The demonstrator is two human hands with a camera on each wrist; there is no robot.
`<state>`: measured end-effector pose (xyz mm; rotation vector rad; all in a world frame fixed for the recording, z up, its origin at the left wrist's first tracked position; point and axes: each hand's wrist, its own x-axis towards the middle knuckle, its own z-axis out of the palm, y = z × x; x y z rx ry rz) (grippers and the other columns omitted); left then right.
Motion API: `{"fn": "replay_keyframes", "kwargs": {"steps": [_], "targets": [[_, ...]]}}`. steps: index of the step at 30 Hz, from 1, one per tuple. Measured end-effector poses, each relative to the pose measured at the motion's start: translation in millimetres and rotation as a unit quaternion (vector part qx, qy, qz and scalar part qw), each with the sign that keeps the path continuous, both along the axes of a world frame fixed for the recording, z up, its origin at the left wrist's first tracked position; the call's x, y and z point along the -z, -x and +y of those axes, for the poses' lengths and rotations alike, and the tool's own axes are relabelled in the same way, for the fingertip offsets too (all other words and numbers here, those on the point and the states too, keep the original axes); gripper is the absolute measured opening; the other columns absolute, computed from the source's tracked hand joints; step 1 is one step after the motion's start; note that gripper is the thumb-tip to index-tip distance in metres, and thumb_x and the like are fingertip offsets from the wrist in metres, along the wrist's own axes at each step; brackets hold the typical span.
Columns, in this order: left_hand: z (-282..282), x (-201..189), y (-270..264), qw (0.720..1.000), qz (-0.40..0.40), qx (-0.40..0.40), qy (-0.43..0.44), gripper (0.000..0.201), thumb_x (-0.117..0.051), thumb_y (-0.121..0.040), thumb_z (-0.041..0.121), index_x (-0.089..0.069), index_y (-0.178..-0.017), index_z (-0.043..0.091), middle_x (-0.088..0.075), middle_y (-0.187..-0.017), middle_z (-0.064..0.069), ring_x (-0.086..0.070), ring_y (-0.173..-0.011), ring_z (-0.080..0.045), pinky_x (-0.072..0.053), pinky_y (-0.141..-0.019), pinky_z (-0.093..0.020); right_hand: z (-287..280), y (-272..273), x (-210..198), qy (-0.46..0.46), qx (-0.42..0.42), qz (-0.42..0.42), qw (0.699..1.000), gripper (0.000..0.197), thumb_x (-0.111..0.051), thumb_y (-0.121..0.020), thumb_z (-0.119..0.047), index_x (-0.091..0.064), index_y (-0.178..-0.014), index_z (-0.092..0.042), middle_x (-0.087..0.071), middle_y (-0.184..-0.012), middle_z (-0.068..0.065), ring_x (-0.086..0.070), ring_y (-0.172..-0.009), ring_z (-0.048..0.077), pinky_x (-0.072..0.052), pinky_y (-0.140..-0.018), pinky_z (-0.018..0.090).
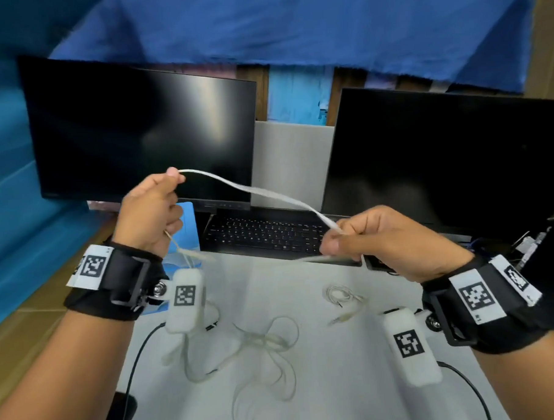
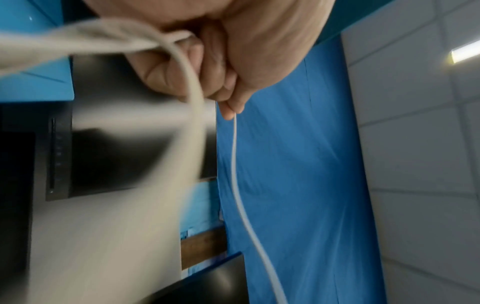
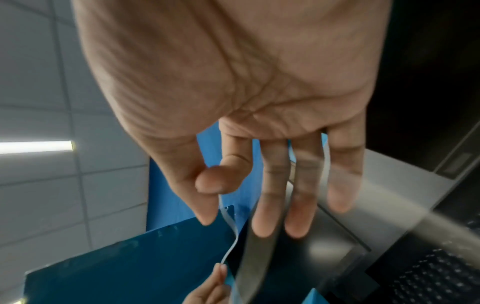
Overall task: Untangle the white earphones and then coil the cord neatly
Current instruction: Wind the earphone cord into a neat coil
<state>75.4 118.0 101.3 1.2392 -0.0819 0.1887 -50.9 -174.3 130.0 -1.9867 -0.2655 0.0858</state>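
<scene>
In the head view, a stretch of the white earphone cord (image 1: pixel 252 190) spans the air between my two hands above the keyboard. My left hand (image 1: pixel 172 179) is raised and pinches one end of that stretch between thumb and forefinger, with its other fingers curled; more cord trails blurred below its wrist. Lower and to the right, my right hand (image 1: pixel 334 239) pinches the cord (image 3: pixel 231 236) between thumb and index finger, its other fingers nearly straight. The rest of the cord lies in a loose tangle (image 1: pixel 269 343) on the grey table (image 1: pixel 340 381). In the left wrist view the cord (image 2: pixel 241 205) runs down from the fingertips.
Two dark monitors (image 1: pixel 145 130) (image 1: pixel 441 158) stand behind a black keyboard (image 1: pixel 264 235). A second small coiled white cable (image 1: pixel 339 294) lies on the table's right. A blue pad (image 1: pixel 188 232) lies at the left. Black wires (image 1: pixel 133 368) trail from both wrist cameras.
</scene>
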Motion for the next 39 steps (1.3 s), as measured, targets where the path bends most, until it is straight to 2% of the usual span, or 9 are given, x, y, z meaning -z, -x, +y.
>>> {"fn": "replay_keyframes", "kwargs": {"steps": [3, 7, 10, 13, 21, 26, 30, 35, 39], "targets": [[4.9, -5.6, 1.5, 1.0, -0.002, 0.02, 0.01, 0.023, -0.053, -0.098, 0.034, -0.06, -0.08, 0.022, -0.029, -0.045, 0.011, -0.02, -0.033, -0.002, -0.015, -0.034, -0.014, -1.1, 4.1, 8.6, 0.024, -0.019, 0.02, 0.999, 0.033, -0.07, -0.086, -0.02, -0.068, -0.054, -0.017, -0.075, -0.085, 0.013, -0.063, -0.078, 0.014, -0.048, -0.074, 0.018], [-20.7, -6.0, 22.8, 0.981, -0.027, 0.16, -0.101, 0.023, -0.051, -0.098, 0.027, -0.069, -0.087, 0.018, -0.04, -0.052, 0.007, -0.023, -0.036, -0.003, -0.014, -0.035, -0.015, 14.4, -0.7, 12.9, 0.005, 0.011, -0.01, 1.0, 0.029, -0.066, -0.091, -0.026, -0.072, -0.082, 0.001, -0.075, -0.082, 0.008, -0.065, -0.077, 0.011, -0.051, -0.08, 0.029], [-51.3, -3.2, 42.1, 0.97, -0.001, 0.232, -0.073, 0.026, -0.044, -0.101, 0.022, -0.067, -0.09, 0.015, -0.061, -0.061, 0.002, -0.046, -0.039, -0.008, -0.033, -0.038, -0.016, 45.1, -6.7, 16.9, 0.002, 0.015, -0.035, 0.999, 0.022, -0.073, -0.086, -0.026, -0.072, -0.087, -0.004, -0.073, -0.081, 0.008, -0.065, -0.076, 0.011, -0.051, -0.076, 0.028], [-64.6, -0.7, 51.6, 0.96, 0.034, 0.278, 0.0, 0.027, -0.038, -0.103, 0.018, -0.06, -0.09, 0.011, -0.076, -0.095, -0.01, -0.075, -0.077, -0.019, -0.06, -0.065, -0.022, 68.7, -16.2, 31.3, 0.045, 0.041, -0.061, 0.996, 0.026, -0.081, -0.078, -0.031, -0.069, -0.088, -0.01, -0.069, -0.08, 0.007, -0.059, -0.071, 0.011, -0.054, -0.073, 0.035], [-49.8, -4.4, 41.9, 0.96, 0.015, 0.27, 0.072, 0.016, -0.048, -0.096, 0.023, -0.063, -0.1, 0.018, -0.069, -0.122, -0.009, -0.064, -0.118, -0.024, -0.045, -0.105, -0.042, 64.6, -34.8, 83.1, 0.112, 0.002, 0.054, 0.992, 0.031, -0.083, -0.077, -0.027, -0.069, -0.103, -0.019, -0.073, -0.098, 0.005, -0.065, -0.081, 0.011, -0.055, -0.091, 0.041], [-56.3, 1.3, 45.9, 0.955, 0.014, 0.294, 0.022, 0.021, -0.055, -0.085, 0.028, -0.068, -0.1, 0.021, -0.071, -0.119, -0.005, -0.063, -0.119, -0.021, -0.044, -0.103, -0.039, 86.9, -36.9, 82.2, 0.015, -0.031, 0.023, 0.999, 0.036, -0.071, -0.089, -0.027, -0.063, -0.122, -0.016, -0.068, -0.115, 0.006, -0.063, -0.105, 0.009, -0.049, -0.092, 0.019], [-55.8, 8.1, 39.4, 0.965, 0.03, 0.26, -0.024, 0.011, -0.062, -0.082, 0.026, -0.069, -0.088, 0.019, -0.074, -0.101, -0.002, -0.069, -0.102, -0.021, -0.049, -0.091, -0.034, 95.2, -34.3, 57.8, -0.143, -0.021, 0.022, 0.989, 0.02, -0.052, -0.1, -0.015, -0.062, -0.088, -0.003, -0.058, -0.062, 0.004, -0.062, -0.062, 0.017, -0.054, -0.07, 0.028], [-48.7, 7.6, 33.9, 0.986, -0.001, 0.071, -0.148, 0.041, -0.068, -0.088, 0.022, -0.048, -0.053, 0.021, -0.045, -0.046, 0.013, -0.042, -0.042, -0.002, -0.034, -0.044, -0.015, 69.4, -17.6, 30.4, -0.093, 0.067, -0.038, 0.993, 0.025, -0.053, -0.1, -0.024, -0.065, -0.081, -0.011, -0.033, -0.046, -0.011, -0.025, -0.04, 0.004, -0.022, -0.04, 0.018], [-58.6, 9.2, 42.2, 0.974, -0.15, 0.007, -0.167, 0.039, -0.064, -0.09, 0.038, -0.054, -0.068, 0.008, -0.058, -0.061, 0.003, -0.055, -0.058, -0.005, -0.044, -0.058, -0.011, 61.1, -3.1, 15.8, -0.033, 0.036, -0.091, 0.995, 0.023, -0.054, -0.099, -0.014, -0.066, -0.087, 0.001, -0.042, -0.036, -0.019, -0.038, -0.035, 0.001, -0.028, -0.041, 0.008]]}}
